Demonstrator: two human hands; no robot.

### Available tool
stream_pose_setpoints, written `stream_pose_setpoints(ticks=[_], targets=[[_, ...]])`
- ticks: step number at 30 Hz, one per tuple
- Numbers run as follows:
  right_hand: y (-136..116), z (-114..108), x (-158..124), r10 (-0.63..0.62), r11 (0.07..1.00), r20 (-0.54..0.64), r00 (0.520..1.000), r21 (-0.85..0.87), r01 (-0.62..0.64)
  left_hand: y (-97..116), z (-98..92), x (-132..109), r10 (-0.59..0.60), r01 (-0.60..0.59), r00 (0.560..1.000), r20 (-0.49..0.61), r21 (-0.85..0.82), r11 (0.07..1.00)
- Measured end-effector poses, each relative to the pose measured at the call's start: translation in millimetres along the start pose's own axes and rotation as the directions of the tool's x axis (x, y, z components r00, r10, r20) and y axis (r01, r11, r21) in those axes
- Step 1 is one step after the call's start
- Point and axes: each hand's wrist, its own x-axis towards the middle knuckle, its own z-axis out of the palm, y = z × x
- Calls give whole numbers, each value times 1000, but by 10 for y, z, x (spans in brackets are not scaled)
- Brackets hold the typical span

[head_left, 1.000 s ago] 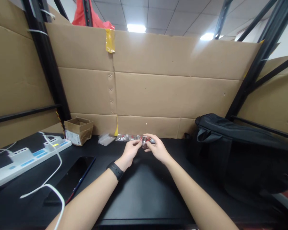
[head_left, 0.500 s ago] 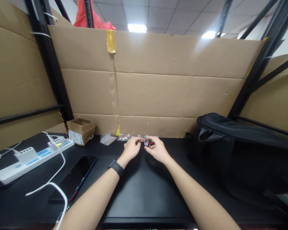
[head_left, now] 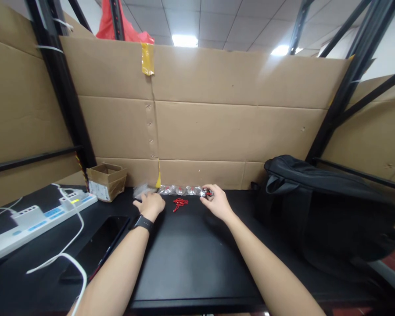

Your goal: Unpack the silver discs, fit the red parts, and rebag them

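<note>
Shiny round piece (head_left: 204,192): toward 1 o'clock from the desk (head_left: 191,263) centre, pinched in the right hand (head_left: 219,204).
Left hand (head_left: 150,205): at 11 o'clock, by the clear plastic (head_left: 140,189); cannot tell whether its grip has hold.
Red cord (head_left: 180,203): loose, near 12 o'clock.
Handling: best pinched lightly by the rim.
White label (head_left: 99,190): on the cardboard box (head_left: 117,181), 10 o'clock; print unreadable.
</note>
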Motion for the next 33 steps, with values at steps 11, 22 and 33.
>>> stream_pose_setpoints(ticks=[11,22,33], targets=[[78,-71,40,-13,998,-49,999,-60,10,41,-227,-34,166,-205,922,-350,-75,976],[156,-283,106,72,997,-102,992,6,-72,345,-135,-270,827,-700,560,54,-502,508],[109,-374,83,-8,996,176,984,-82,23,564,-25,-639,854,-758,500,143,-405,511]])
